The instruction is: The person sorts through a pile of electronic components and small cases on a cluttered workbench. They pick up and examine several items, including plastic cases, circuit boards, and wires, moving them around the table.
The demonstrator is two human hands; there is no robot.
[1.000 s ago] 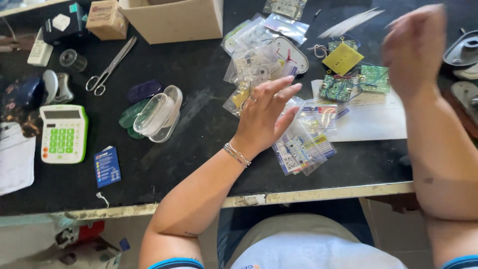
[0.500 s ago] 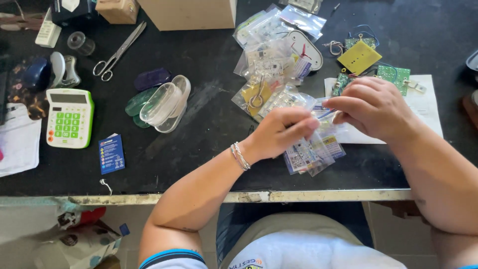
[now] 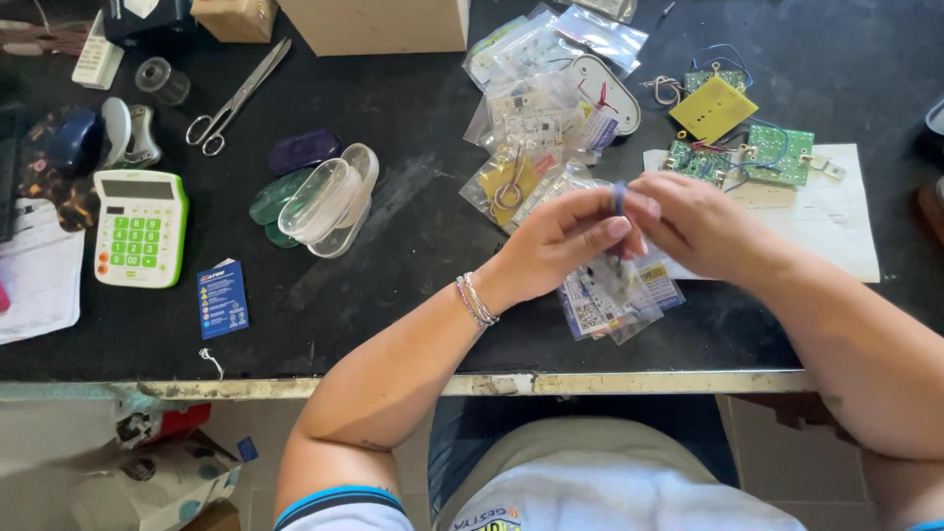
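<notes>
Head view: my left hand [image 3: 565,241] and right hand [image 3: 703,226] meet above clear packets [image 3: 615,295] near front edge of black table [image 3: 413,295]. Fingertips of both pinch small blue band [image 3: 619,195], raised clear of clutter, likely so I can work it freely. Left wrist bent inward, bracelet showing; right forearm angles in from right. Green circuit boards [image 3: 777,152] just beyond, untouched.

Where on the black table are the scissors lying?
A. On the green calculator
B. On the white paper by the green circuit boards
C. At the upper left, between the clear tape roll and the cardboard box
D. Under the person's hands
C: the scissors lie on the bare table between the clear tape roll and the cardboard box.
</notes>
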